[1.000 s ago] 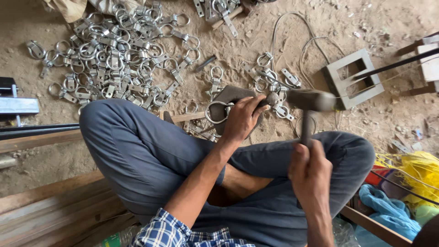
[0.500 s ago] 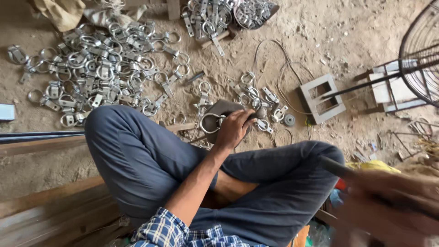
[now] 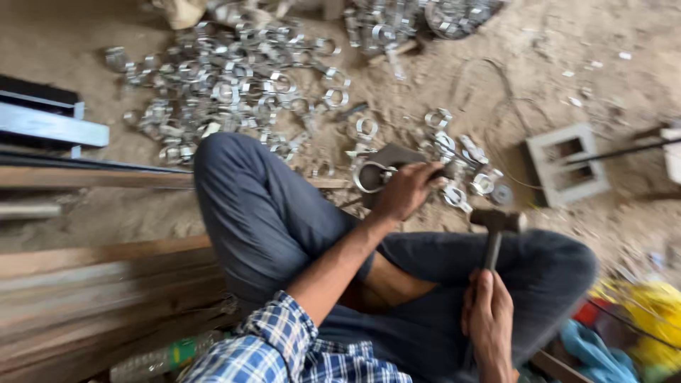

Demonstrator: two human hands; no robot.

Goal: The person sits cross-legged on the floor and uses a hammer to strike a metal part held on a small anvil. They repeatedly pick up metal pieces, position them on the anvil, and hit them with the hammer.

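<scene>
— Hammer [image 3: 494,230], dark steel head on a black handle, held upright in the right hand [image 3: 488,317], fingers wrapped tight round the grip, near the right knee.

— And the left hand [image 3: 406,190]?

— Pressed down on a shiny round metal clamp ring [image 3: 370,177] atop a grey metal block [image 3: 394,154], far of the knees, fingers clenched on it.

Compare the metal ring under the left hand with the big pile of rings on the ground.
The metal ring lies alone on a metal block, steadied by the left hand; the pile of rings lies loose and heaped on the dirt, untouched. The single ring sits close to the knee; the pile lies farther off. Both look silvery.
</scene>
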